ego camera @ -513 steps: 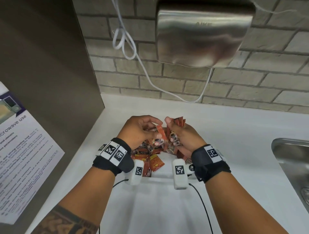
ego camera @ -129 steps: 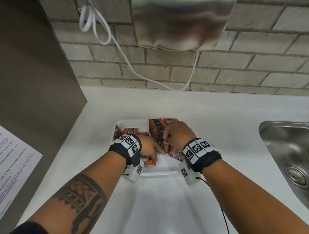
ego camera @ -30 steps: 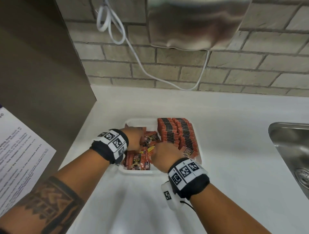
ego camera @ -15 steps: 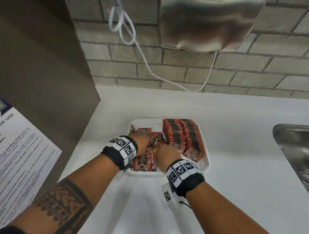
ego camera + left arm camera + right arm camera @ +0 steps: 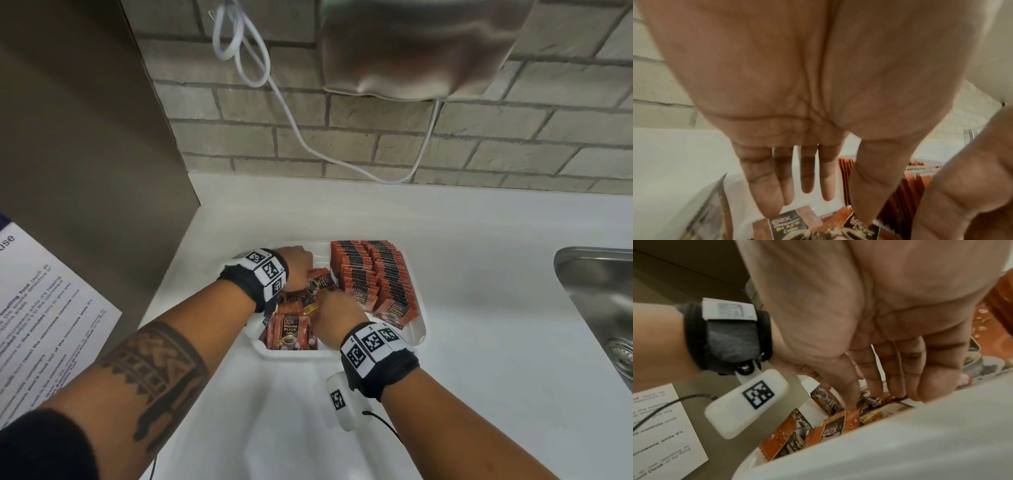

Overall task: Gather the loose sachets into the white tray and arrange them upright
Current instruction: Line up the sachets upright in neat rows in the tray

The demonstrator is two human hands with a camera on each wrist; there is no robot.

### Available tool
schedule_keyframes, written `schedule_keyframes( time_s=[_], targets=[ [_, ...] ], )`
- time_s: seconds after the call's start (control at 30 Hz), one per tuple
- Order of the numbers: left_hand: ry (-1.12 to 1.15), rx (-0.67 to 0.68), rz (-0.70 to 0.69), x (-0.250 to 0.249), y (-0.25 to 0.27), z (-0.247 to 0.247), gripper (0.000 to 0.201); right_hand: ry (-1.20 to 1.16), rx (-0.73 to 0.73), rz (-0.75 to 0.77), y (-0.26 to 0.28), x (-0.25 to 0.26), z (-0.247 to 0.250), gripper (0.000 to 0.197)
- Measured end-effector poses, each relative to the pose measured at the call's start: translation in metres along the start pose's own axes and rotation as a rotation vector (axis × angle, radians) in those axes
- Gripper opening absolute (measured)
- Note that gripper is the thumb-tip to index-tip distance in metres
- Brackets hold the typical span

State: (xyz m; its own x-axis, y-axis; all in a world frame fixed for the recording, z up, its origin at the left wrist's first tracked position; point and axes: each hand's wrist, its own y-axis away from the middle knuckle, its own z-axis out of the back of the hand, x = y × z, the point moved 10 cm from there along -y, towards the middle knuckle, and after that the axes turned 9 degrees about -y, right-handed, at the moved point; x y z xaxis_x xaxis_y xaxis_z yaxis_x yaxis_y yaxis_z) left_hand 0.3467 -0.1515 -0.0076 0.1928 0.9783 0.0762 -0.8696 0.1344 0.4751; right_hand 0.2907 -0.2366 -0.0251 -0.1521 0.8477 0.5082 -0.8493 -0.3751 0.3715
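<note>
Fingers (image 5: 890, 369) of right hand (image 5: 334, 317) reaching straight, released, into loose sachets (image 5: 291, 330); left hand (image 5: 296, 265) at eleven o'clock likewise extended, touching sachets, grasping nothing. Probably raking flat ones together in white tray (image 5: 416, 330) for standing beside upright rows (image 5: 371, 277) at two o'clock.

In the head view both hands' fingers are hidden behind their knuckles, so the left hand (image 5: 297, 270) and right hand (image 5: 334, 317) cannot be judged as gripping or not. The loose sachets (image 5: 290, 329) lie partly under them. The sink (image 5: 596, 308) and the printed notice (image 5: 37, 325) run off the picture's edges.
</note>
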Motion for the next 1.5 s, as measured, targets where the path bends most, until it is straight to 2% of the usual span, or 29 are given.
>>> schedule_keyframes(
  time_s=[0.13, 0.2, 0.3, 0.47, 0.73, 1.0, 1.23, 1.33, 1.43, 1.5],
  targets=[
    [-0.011, 0.013, 0.0, -0.008, -0.02, -0.005, 0.06, -0.007, 0.068, -0.052, -0.002, -0.004, -0.008, 0.048],
    [-0.043, 0.0, 0.005, -0.009, -0.028, -0.007, 0.063, -0.006, 0.106, -0.073, -0.003, -0.006, -0.013, 0.057],
    [-0.125, -0.026, 0.0, -0.01, -0.037, -0.007, 0.056, 0.014, 0.138, -0.082, -0.005, -0.008, -0.017, 0.06],
    [-0.163, 0.005, 0.033, -0.006, -0.039, -0.011, 0.055, 0.049, 0.167, -0.014, -0.004, -0.004, -0.02, 0.042],
    [-0.153, 0.07, 0.019, 0.0, -0.033, -0.01, 0.025, -0.028, 0.195, 0.01, 0.0, -0.005, -0.018, 0.038],
    [0.095, -0.027, -0.037, 0.014, -0.019, 0.012, 0.024, -0.167, 0.119, 0.05, 0.012, -0.002, 0.0, 0.039],
    [0.162, -0.083, -0.015, 0.035, -0.003, 0.031, 0.019, -0.221, 0.108, 0.026, 0.017, -0.006, 0.003, 0.041],
    [0.152, -0.1, 0.024, 0.048, 0.006, 0.041, 0.013, -0.208, 0.104, 0.023, 0.016, -0.007, 0.001, 0.042],
    [0.078, -0.062, 0.049, 0.053, 0.012, 0.041, 0.006, -0.186, 0.092, 0.037, 0.015, -0.004, 0.003, 0.041],
    [0.019, -0.025, 0.078, 0.052, 0.011, 0.032, 0.016, -0.166, 0.084, 0.048, 0.015, 0.0, 0.005, 0.041]
  ],
)
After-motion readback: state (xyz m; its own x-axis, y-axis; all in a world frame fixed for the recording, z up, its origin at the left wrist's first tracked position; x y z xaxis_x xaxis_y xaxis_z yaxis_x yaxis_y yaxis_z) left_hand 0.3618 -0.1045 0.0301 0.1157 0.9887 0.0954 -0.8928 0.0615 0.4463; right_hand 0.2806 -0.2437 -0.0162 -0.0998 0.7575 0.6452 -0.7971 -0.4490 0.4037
